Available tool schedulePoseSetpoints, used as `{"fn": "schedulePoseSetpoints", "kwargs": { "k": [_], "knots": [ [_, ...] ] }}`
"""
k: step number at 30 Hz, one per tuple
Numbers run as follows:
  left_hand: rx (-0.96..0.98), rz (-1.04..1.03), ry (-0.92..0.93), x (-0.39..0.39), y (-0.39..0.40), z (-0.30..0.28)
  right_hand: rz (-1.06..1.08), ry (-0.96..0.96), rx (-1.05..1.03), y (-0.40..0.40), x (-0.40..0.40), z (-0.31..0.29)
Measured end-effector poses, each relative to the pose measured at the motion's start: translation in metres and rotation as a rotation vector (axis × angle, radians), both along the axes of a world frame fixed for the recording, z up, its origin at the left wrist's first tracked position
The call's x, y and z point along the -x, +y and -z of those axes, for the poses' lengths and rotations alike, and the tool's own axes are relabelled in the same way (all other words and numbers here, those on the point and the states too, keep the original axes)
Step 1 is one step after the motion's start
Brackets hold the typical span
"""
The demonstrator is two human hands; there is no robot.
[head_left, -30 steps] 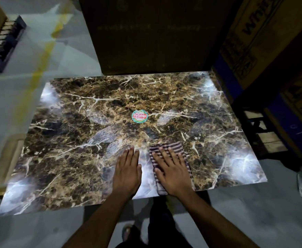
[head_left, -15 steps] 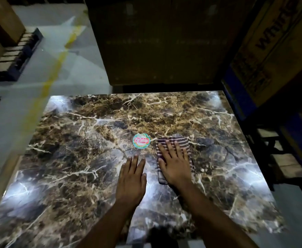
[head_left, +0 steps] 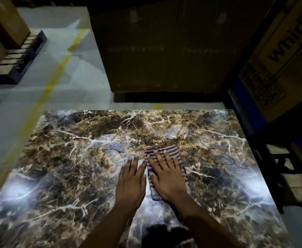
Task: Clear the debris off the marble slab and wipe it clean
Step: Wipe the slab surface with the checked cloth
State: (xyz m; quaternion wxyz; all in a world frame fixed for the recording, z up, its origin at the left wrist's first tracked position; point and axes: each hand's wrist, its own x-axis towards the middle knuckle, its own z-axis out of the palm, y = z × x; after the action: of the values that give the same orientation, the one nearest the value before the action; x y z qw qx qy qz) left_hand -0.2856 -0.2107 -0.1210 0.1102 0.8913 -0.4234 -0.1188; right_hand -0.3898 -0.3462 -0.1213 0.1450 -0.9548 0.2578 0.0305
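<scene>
A brown, white-veined marble slab (head_left: 75, 167) fills the lower part of the head view, glossy with bright reflections. My right hand (head_left: 166, 176) lies flat with spread fingers on a folded striped cloth (head_left: 166, 150), pressing it onto the slab near the middle. Just to its left, my left hand (head_left: 130, 183) rests flat on the bare marble, fingers straight. The round sticker near the slab's middle is almost wholly hidden under my left fingers. I see no loose debris on the slab.
A big dark cardboard box (head_left: 164, 43) stands right behind the slab's far edge. Printed cartons (head_left: 279, 58) on blue pallets line the right side. A pallet (head_left: 16, 58) lies far left on the grey floor, beside a yellow line (head_left: 53, 83).
Both hands have slid forward from near the slab's front edge to its middle, the right one pushing the cloth. The left fingers now cover the round sticker.
</scene>
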Motion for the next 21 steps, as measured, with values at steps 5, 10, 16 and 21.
{"fn": "schedulePoseSetpoints", "kwargs": {
  "k": [5, 10, 16, 21],
  "knots": [
    [0.017, 0.003, -0.004, -0.021, -0.025, -0.002, 0.063, 0.010, 0.035, -0.058, -0.024, 0.001],
    [0.000, 0.011, -0.037, -0.047, -0.059, 0.004, 0.011, -0.007, 0.022, -0.067, -0.064, 0.004],
    [0.016, 0.021, -0.069, -0.071, -0.090, 0.004, 0.142, -0.006, 0.040, -0.117, -0.085, 0.004],
    [0.020, 0.011, -0.080, -0.080, -0.116, 0.003, 0.006, 0.001, 0.029, -0.122, -0.097, 0.002]
  ]
}}
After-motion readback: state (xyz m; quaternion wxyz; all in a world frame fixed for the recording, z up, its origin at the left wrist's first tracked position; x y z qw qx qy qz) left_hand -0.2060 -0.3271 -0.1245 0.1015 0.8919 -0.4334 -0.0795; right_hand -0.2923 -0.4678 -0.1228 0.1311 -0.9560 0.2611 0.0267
